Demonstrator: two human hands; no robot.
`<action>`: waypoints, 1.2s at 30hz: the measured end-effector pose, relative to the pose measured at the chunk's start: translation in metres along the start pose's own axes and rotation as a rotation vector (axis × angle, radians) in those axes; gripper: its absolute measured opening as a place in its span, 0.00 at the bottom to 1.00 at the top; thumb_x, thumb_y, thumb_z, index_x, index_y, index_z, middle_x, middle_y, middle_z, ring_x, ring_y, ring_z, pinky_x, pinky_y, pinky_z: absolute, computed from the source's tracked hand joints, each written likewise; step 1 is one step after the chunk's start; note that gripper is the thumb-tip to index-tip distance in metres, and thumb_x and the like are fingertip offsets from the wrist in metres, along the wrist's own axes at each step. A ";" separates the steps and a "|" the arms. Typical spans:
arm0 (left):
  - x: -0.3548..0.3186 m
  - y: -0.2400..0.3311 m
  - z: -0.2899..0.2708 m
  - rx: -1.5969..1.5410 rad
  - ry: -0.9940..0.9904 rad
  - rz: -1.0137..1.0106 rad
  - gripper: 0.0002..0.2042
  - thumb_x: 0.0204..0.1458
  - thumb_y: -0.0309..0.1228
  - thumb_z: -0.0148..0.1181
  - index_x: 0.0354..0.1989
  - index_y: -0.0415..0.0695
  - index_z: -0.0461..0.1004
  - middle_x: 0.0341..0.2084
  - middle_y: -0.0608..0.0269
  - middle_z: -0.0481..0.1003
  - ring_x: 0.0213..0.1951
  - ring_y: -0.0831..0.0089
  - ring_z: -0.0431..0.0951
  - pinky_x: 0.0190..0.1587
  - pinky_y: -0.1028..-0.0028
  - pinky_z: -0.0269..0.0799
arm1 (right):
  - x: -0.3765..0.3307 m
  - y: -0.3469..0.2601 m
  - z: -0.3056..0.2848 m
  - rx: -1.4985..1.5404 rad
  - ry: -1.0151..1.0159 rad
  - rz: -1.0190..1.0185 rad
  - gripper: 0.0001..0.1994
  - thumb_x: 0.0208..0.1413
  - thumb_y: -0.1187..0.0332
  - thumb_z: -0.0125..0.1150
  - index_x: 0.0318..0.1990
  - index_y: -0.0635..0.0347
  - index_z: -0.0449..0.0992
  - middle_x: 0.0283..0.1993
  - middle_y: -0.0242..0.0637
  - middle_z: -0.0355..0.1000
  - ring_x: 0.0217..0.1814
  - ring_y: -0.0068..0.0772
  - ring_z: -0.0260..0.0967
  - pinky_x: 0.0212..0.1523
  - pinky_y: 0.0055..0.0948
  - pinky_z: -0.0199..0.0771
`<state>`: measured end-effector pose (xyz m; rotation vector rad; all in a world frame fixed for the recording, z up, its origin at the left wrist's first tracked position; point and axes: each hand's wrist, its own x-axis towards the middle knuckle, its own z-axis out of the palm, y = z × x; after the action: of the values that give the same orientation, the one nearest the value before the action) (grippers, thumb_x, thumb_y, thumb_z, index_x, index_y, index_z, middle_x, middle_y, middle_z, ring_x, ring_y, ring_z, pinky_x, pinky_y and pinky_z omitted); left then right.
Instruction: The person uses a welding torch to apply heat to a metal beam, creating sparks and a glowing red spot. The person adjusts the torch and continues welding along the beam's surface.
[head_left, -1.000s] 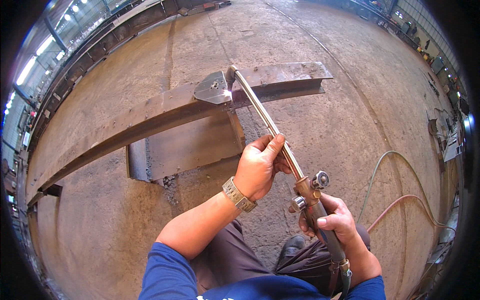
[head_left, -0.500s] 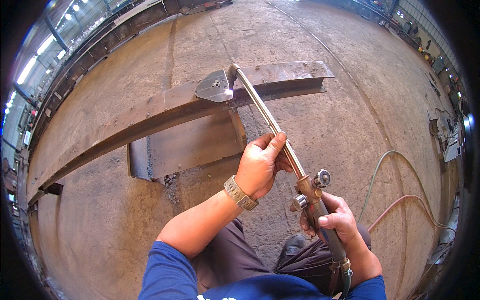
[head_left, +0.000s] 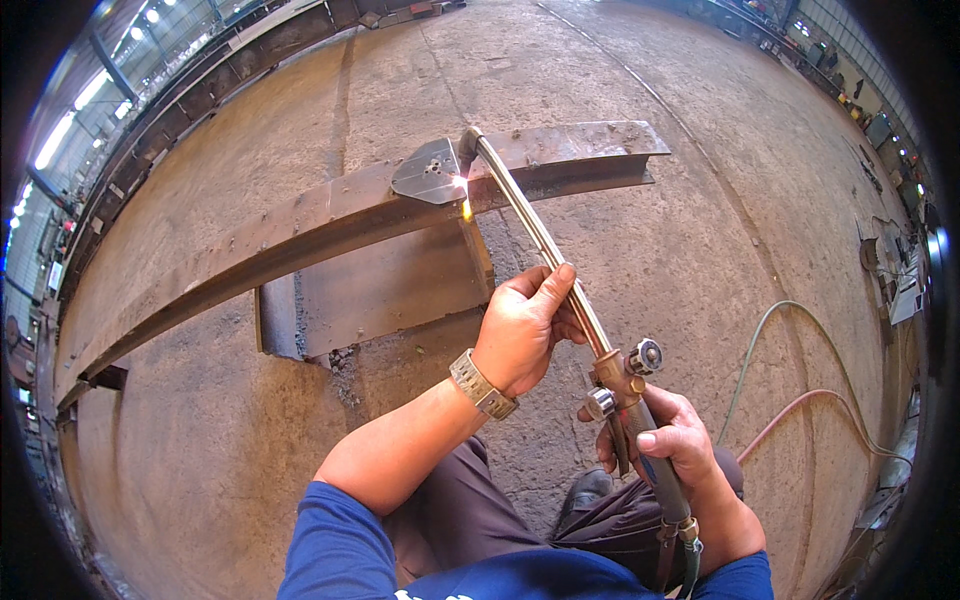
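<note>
A long cutting torch runs from my hands up to a rusty steel beam lying across the concrete floor. My left hand is wrapped around the torch's thin tubes, a watch on its wrist. Lower down, my right hand grips the torch handle just behind its brass valves. The torch tip sits at the edge of a small grey steel plate on the beam, where a bright flame and sparks show.
A flat rusty plate lies on the floor under the beam. Green and red hoses curve across the floor at right. Machinery and clutter line the far right edge. My knees and a black shoe are below.
A bright flame and sparks now show at the torch tip against the small plate. Both hands hold nearly the same positions.
</note>
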<state>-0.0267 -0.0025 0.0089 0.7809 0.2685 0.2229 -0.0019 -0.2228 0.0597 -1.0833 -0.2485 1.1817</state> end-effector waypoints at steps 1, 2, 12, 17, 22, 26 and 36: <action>0.000 0.000 0.000 0.003 0.003 0.000 0.12 0.61 0.38 0.57 0.41 0.40 0.70 0.27 0.57 0.78 0.26 0.70 0.80 0.28 0.72 0.77 | 0.000 -0.001 0.000 0.003 -0.004 0.001 0.41 0.42 0.63 0.69 0.65 0.73 0.60 0.51 0.49 0.72 0.39 0.37 0.75 0.39 0.33 0.77; 0.000 0.000 0.000 0.005 0.006 0.000 0.12 0.61 0.38 0.57 0.41 0.40 0.70 0.27 0.58 0.78 0.26 0.70 0.80 0.28 0.72 0.77 | 0.000 0.000 0.000 0.007 0.000 0.002 0.41 0.42 0.63 0.69 0.65 0.73 0.60 0.51 0.49 0.72 0.40 0.37 0.75 0.38 0.33 0.77; 0.000 -0.001 -0.001 0.012 0.002 0.002 0.12 0.61 0.38 0.57 0.41 0.41 0.70 0.27 0.58 0.78 0.26 0.71 0.80 0.28 0.73 0.76 | 0.000 0.002 -0.001 0.013 0.013 0.001 0.41 0.42 0.62 0.70 0.64 0.72 0.60 0.48 0.48 0.72 0.35 0.33 0.73 0.32 0.28 0.72; 0.000 0.000 0.000 -0.014 0.004 -0.002 0.12 0.61 0.37 0.58 0.41 0.41 0.70 0.27 0.57 0.78 0.27 0.70 0.80 0.28 0.72 0.77 | 0.000 0.002 0.000 0.002 0.019 -0.013 0.41 0.42 0.60 0.70 0.64 0.72 0.62 0.41 0.46 0.72 0.32 0.30 0.69 0.30 0.26 0.68; 0.000 0.000 0.000 -0.022 -0.007 -0.005 0.11 0.61 0.37 0.58 0.41 0.41 0.70 0.27 0.57 0.78 0.27 0.70 0.80 0.28 0.72 0.78 | -0.002 0.003 -0.003 -0.018 0.018 -0.017 0.39 0.44 0.61 0.69 0.63 0.71 0.62 0.33 0.45 0.73 0.29 0.28 0.67 0.29 0.26 0.67; 0.000 -0.001 0.000 -0.027 -0.009 -0.002 0.11 0.60 0.37 0.58 0.40 0.41 0.70 0.28 0.57 0.78 0.27 0.70 0.80 0.28 0.71 0.78 | -0.002 0.004 -0.004 -0.030 0.024 -0.014 0.38 0.44 0.61 0.68 0.63 0.71 0.63 0.31 0.44 0.72 0.27 0.27 0.66 0.28 0.25 0.66; -0.002 0.000 0.000 -0.013 -0.007 -0.012 0.12 0.61 0.38 0.58 0.41 0.40 0.70 0.28 0.57 0.78 0.27 0.70 0.80 0.28 0.73 0.76 | -0.002 0.000 -0.002 -0.037 0.014 0.008 0.37 0.45 0.63 0.68 0.62 0.71 0.63 0.31 0.44 0.72 0.26 0.27 0.65 0.27 0.25 0.65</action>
<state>-0.0283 -0.0029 0.0097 0.7670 0.2651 0.2109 -0.0016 -0.2258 0.0598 -1.1258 -0.2565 1.1807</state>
